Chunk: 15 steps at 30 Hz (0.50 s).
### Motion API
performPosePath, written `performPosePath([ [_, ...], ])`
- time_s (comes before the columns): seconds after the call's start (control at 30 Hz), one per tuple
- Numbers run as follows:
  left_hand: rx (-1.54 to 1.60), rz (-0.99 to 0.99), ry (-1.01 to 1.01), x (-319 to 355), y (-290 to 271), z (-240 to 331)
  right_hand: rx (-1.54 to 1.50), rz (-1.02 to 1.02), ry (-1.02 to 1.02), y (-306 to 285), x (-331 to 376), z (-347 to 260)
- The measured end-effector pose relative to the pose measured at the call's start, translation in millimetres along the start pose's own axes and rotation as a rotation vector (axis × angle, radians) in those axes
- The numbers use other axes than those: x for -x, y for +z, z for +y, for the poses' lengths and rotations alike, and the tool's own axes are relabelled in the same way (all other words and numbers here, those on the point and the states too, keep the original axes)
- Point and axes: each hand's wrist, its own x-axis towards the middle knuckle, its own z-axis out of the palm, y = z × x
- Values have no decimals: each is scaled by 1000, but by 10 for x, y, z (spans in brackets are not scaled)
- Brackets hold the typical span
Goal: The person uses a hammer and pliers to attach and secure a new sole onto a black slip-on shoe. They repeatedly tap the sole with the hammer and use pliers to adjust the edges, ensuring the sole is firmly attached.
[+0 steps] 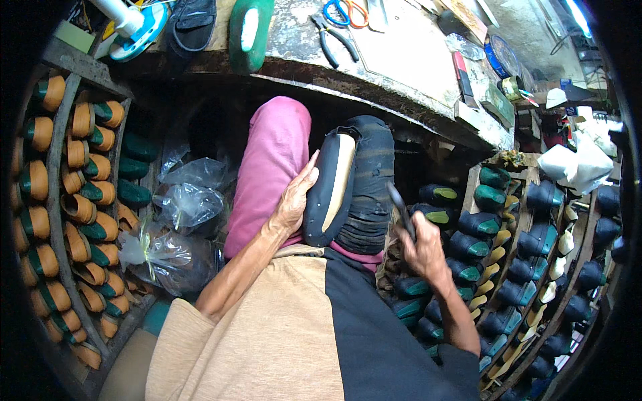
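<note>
A dark shoe upper [320, 190] lies lengthwise on my lap with its underside up. A pale cream strip runs down its middle, bordered by the dark folded-in edge with small dots along it. My left hand [294, 200] grips its left side; some fingers are hidden beneath it. Off to the right, apart from the shoe, my right hand [424, 248] is closed around a slim dark tool [400, 204], raised and tilted. Its exact kind is hard to make out. Under the shoe are my legs, one in pink cloth, the other wrapped in dark striped cloth.
Ahead stands a workbench [294, 40] with pliers [332, 40], scissors [346, 12], a green shoe form [251, 33] and a dark sandal [192, 25]. Racks of tan-and-green shoes [93, 167] rise at left, dark shoes [535, 237] at right. Clear plastic bags [190, 200] lie beside my left leg.
</note>
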Motion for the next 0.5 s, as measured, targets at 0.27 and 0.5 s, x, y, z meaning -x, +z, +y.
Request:
performPosePath([
  [0.27, -82, -40, 48, 83, 179, 107, 285, -480, 58, -310, -1555, 45],
  [0.5, -144, -45, 59, 83, 24, 80, 355, -759, -63, -346, -1956, -81],
])
